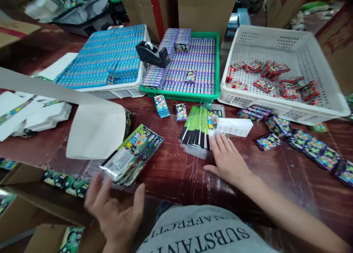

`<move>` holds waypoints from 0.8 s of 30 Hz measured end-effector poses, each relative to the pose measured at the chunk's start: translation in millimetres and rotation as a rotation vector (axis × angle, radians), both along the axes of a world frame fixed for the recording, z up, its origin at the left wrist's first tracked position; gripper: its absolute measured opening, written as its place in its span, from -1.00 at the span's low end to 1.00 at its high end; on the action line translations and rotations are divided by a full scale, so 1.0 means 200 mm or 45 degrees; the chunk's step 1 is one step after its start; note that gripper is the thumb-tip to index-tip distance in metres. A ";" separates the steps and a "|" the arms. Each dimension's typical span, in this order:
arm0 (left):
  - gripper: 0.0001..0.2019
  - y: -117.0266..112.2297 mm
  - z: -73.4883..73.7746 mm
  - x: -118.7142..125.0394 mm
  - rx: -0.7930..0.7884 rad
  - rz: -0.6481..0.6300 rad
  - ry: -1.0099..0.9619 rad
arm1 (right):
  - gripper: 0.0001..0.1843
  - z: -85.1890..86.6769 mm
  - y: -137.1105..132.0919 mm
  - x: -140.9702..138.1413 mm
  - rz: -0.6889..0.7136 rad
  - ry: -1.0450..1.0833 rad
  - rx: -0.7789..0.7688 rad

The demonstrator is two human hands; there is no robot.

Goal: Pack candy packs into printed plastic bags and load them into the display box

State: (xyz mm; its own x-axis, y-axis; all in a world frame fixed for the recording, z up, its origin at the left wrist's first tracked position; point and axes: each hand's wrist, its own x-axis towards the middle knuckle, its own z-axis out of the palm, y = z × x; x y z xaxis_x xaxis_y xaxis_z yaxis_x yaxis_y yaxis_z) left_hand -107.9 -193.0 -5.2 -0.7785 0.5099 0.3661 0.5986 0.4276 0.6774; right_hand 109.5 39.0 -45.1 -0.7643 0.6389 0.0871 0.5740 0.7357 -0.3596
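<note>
My left hand [114,209] hovers open at the table's near edge, fingers spread, just below a pile of green printed plastic packets [132,153]. My right hand [227,159] lies flat and open on the dark red table, fingertips touching a fanned stack of green-and-black header cards [197,126]. A small white box [234,127] sits just beyond those fingers. Neither hand holds anything.
At the back stand a white tray of blue boxes [106,58], a green tray of purple boxes [193,61] with a black tape dispenser [153,54], and a white basket [300,106] with red boxes. Loose small boxes [306,142] lie right; white card sheets [96,129] left.
</note>
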 end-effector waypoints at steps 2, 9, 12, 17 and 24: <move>-0.48 0.16 0.04 0.12 0.065 -0.255 -0.340 | -0.35 -0.08 -0.05 0.18 -0.040 0.001 0.006; -0.46 0.74 -0.13 0.34 -0.116 -0.514 -1.397 | -0.52 -0.17 -0.23 0.32 0.168 0.298 -0.218; -0.31 0.82 -0.20 0.38 -0.231 -0.503 -1.245 | -0.55 -0.19 -0.26 0.28 0.153 0.480 -0.417; -0.40 0.92 -0.24 0.38 -0.277 -0.552 -0.958 | -0.66 -0.19 -0.22 0.19 0.296 0.586 -0.619; -0.79 0.97 -0.14 0.29 -0.140 -0.637 -0.764 | -0.68 -0.05 -0.11 0.19 0.397 0.622 -0.550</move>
State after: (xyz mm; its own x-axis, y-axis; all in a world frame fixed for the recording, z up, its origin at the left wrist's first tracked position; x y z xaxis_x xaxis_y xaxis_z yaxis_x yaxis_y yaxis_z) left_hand -50.8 0.9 -34.2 -0.4957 0.8606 -0.1168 0.2834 0.2874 0.9149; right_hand 148.2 17.3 -54.5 -0.8549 0.4521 0.2545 0.0597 0.5730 -0.8174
